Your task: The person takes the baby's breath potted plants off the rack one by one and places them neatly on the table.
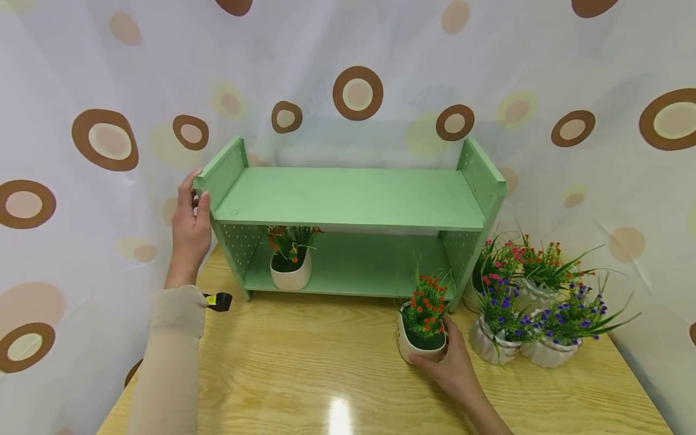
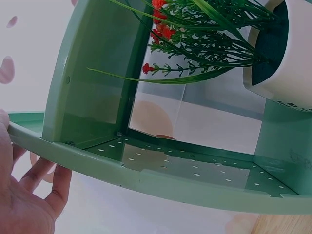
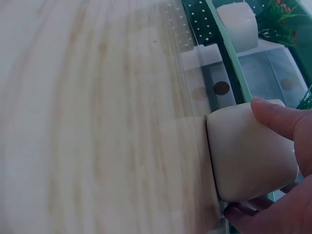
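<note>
A green two-tier shelf (image 1: 348, 196) stands on the wooden table. My left hand (image 1: 191, 226) grips the front upper edge of its left side panel, thumb on the near side. In my right hand (image 1: 454, 368) is a white flower pot (image 1: 421, 347) with red artificial flowers, in front of the shelf's lower right corner. The right wrist view shows thumb and fingers around that pot (image 3: 251, 151), its base at the tabletop. Another white pot (image 1: 292, 275) with red flowers sits at the left of the lower tier, its top partly hidden by the upper board.
Several potted flowers (image 1: 502, 347), purple, pink and red, crowd the table right of the shelf. A small black object (image 1: 219, 301) with a yellow-green part lies near the left forearm. A patterned curtain (image 1: 304, 54) hangs behind and beside the wooden table (image 1: 283, 362).
</note>
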Action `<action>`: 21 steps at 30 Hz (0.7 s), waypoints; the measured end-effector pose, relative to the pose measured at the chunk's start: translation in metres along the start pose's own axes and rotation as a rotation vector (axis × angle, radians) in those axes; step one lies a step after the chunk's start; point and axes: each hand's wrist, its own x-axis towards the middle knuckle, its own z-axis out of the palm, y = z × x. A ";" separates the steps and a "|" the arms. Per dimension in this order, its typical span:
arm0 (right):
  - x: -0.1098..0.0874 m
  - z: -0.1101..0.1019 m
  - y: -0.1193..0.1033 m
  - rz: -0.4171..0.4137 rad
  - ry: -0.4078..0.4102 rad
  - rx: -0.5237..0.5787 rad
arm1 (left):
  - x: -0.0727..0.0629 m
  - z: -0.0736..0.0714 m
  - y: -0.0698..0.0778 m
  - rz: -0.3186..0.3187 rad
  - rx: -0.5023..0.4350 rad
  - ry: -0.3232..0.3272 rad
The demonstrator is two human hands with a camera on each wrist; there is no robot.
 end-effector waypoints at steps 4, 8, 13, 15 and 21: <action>0.000 -0.002 -0.002 -0.009 -0.006 0.003 | 0.001 0.000 0.000 -0.006 0.002 0.001; -0.002 -0.006 -0.009 -0.021 -0.002 0.035 | 0.001 0.000 0.001 -0.010 -0.001 -0.002; -0.007 -0.014 -0.023 -0.039 0.027 0.062 | 0.001 -0.001 0.001 -0.015 -0.001 -0.001; -0.009 -0.017 -0.029 -0.056 0.040 0.048 | 0.001 -0.001 0.001 -0.017 -0.001 0.000; -0.017 -0.030 -0.050 -0.107 0.059 -0.006 | 0.001 0.000 0.001 -0.006 0.001 -0.001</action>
